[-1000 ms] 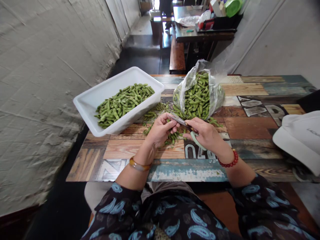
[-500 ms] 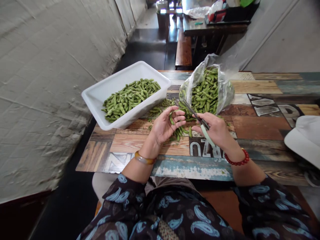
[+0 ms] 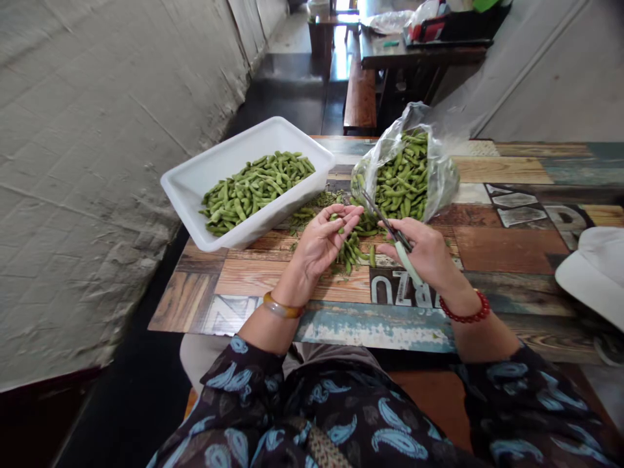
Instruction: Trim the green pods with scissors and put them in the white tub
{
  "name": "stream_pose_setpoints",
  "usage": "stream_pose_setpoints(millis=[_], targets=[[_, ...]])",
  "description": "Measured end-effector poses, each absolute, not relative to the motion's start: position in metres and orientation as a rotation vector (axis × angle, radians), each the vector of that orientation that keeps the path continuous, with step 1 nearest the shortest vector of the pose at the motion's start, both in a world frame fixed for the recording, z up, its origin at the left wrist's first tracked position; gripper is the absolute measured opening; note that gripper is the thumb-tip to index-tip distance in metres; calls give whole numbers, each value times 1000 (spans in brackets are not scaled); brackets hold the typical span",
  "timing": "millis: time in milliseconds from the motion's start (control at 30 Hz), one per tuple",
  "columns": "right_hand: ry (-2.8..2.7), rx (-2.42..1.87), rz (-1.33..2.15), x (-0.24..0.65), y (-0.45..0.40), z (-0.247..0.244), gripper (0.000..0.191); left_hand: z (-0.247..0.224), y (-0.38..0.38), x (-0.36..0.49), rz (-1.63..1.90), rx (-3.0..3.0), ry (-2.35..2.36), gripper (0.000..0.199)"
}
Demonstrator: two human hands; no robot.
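Note:
My left hand, palm turned up, has its thumb and fingers curled around a green soybean pod. In my right hand is a pair of scissors with a pale green handle, its blades pointing up and left toward the left fingertips. Loose pods lie on the table just beneath my hands. Behind them, a clear plastic bag lies open toward me with many pods inside. To the left, a white plastic tub holds a heap of pods.
Small green trimmings are scattered between tub and bag on the patchwork-patterned table. A white cap sits at the right edge. A pale wall runs along the left. Farther back stand a bench and another table.
My left fingers have curled inward and drawn closer together around the pod. The scissors in my right hand have shifted slightly; the tub and bag stay in place.

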State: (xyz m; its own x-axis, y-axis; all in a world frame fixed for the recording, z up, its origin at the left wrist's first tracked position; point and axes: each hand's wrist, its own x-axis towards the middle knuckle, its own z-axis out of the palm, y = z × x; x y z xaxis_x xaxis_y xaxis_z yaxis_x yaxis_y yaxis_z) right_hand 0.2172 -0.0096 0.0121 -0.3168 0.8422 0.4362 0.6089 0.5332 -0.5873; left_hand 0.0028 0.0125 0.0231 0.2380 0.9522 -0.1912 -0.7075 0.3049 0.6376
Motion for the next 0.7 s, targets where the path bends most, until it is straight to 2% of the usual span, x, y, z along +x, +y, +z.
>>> stream_pose_setpoints(millis=[367, 700], targets=[[-2033, -1178, 406, 219, -9, 14, 41, 22, 14, 5, 1185, 404, 736, 9], [-2068, -1142, 358, 216, -11, 15, 40, 19, 15, 5, 1204, 463, 829, 19]])
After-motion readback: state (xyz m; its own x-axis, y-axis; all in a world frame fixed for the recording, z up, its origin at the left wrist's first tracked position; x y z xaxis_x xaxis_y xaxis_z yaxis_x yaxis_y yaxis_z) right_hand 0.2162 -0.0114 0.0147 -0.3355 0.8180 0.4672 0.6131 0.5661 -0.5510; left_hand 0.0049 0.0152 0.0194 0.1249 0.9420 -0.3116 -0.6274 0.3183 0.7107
